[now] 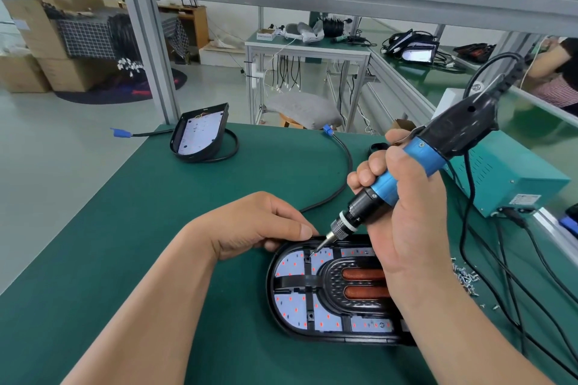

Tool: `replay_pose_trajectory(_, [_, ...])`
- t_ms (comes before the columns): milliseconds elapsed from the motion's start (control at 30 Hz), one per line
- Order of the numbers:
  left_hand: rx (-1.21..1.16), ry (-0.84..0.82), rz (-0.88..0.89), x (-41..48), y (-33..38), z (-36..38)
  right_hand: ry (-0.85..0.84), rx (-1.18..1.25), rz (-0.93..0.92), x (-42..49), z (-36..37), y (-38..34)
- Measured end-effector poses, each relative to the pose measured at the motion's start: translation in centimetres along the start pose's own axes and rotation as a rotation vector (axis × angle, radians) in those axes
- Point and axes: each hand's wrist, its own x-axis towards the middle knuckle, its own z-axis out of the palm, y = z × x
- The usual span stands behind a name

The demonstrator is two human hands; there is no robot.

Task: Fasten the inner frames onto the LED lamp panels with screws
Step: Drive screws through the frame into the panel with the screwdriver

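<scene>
A black oval LED lamp panel (289,306), seemingly light, stiff and slide-prone, lies at 6 o'clock on the green tabletop (156,228); the left hand (250,225) grips its sturdier 11 o'clock rim, while the right hand (403,206) clasps a blue electric screwdriver (419,156) tipped onto the black plastic inner frame (308,280).

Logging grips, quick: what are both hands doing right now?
Left hand: pinches the far rim of the black oval LED lamp panel.
Right hand: grips the blue-and-black electric screwdriver.

No text can be read; print on the label of the teal power box (513,175) is blurred.
</scene>
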Motion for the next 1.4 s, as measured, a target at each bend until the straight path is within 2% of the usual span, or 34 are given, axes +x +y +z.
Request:
replay_pose_trajectory(367, [0.030,0.018,0.001,0.1,0.0,0.2,-0.054,-0.062,-0.019,-0.4,0.3,0.1])
replay_pose_trajectory(733, [0.097,0.056,0.015,0.1,0.1,0.4,-0.311,-0.207,-0.062,-1.3,0.9,0.0])
replay_pose_trajectory(1167, [0.135,0.101,0.018,0.5,0.2,0.6,-0.400,-0.210,0.048,-0.7,0.6,0.2])
replay_pose_trajectory(1400, [0.165,0.074,0.040,0.5,0.2,0.7,-0.558,-0.252,0.047,-0.4,0.2,0.5])
